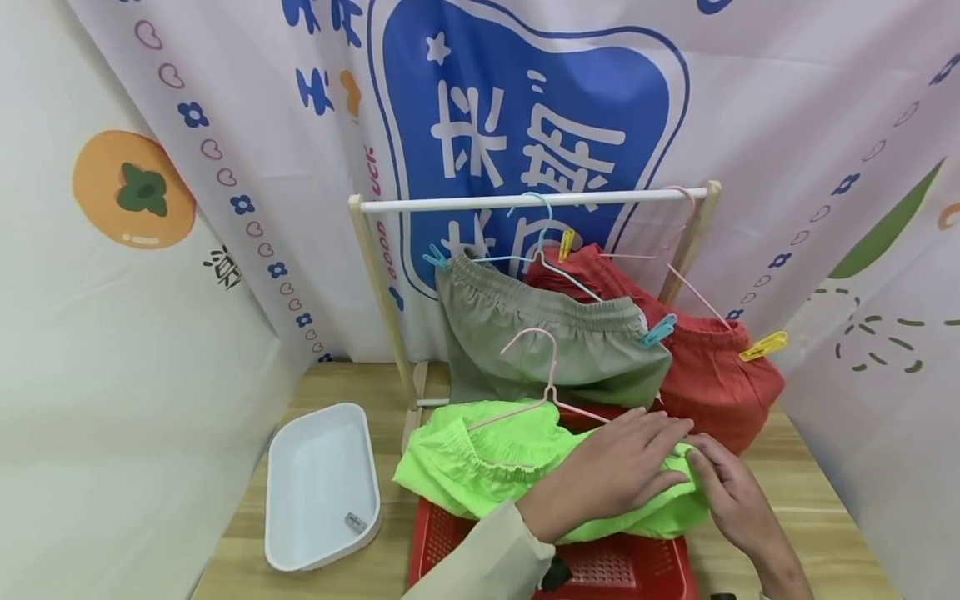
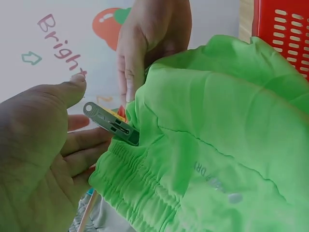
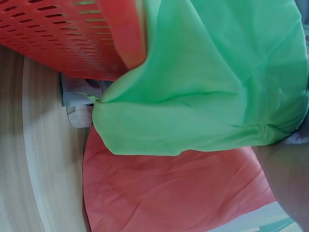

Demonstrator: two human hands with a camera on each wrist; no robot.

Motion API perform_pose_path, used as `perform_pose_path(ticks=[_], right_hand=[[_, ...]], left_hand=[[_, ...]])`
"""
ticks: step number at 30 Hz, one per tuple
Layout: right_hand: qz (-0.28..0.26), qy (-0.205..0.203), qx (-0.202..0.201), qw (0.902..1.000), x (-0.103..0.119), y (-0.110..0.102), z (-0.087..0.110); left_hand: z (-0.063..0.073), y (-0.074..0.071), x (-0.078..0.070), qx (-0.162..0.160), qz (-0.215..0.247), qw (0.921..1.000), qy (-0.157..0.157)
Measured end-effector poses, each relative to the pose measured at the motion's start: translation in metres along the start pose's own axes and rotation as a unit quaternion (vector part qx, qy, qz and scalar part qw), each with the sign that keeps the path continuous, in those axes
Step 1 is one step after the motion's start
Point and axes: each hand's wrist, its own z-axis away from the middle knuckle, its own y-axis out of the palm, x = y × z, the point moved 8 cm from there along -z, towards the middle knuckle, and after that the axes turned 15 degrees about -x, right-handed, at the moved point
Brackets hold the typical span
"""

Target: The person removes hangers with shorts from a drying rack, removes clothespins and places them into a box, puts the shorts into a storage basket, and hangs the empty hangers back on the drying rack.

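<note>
Bright green shorts [image 1: 480,467] with an elastic waistband lie over a red basket [image 1: 422,546], a pink hanger [image 1: 552,375] at their waist. A grey clothespin [image 2: 108,121] grips the waistband's right corner. Beside that clothespin is my left hand [image 1: 611,471], its thumb raised away and its fingers extended behind the waistband in the left wrist view. My right hand [image 1: 731,492] pinches the shorts' right edge; part of its grip is hidden by the fabric. In the right wrist view, the green cloth covers most of that hand.
Behind, a rack with a white bar [image 1: 465,202] bears grey shorts [image 1: 540,333] on a blue hanger and red shorts [image 1: 720,383] on a pink one, held with blue and yellow clothespins. At left on the wooden table stands a white tray [image 1: 322,417] with a small grey clothespin [image 1: 356,522] inside.
</note>
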Motion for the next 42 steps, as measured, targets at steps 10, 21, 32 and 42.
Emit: perform_pose_path(ticks=[10,21,32,42], right_hand=[[0.012,-0.023,-0.006,0.9997,0.0004,-0.0015,0.002],[0.018,-0.029,-0.007,0.9994,0.0021,-0.0018,0.0032],[0.017,-0.017,-0.003,0.9997,0.0037,-0.002,0.0016],[0.024,-0.024,-0.004,0.9994,0.005,-0.0006,0.0014]], left_hand=[[-0.001,0.0058,0.0025,0.014,0.003,0.9999,0.004],[0.0,0.0049,-0.0017,-0.024,0.018,0.9991,0.031],[-0.0027,0.0037,0.0004,-0.065,0.064,0.9954,0.03],[-0.0036,-0.0007,0.0006,-0.138,0.062,0.9884,0.013]])
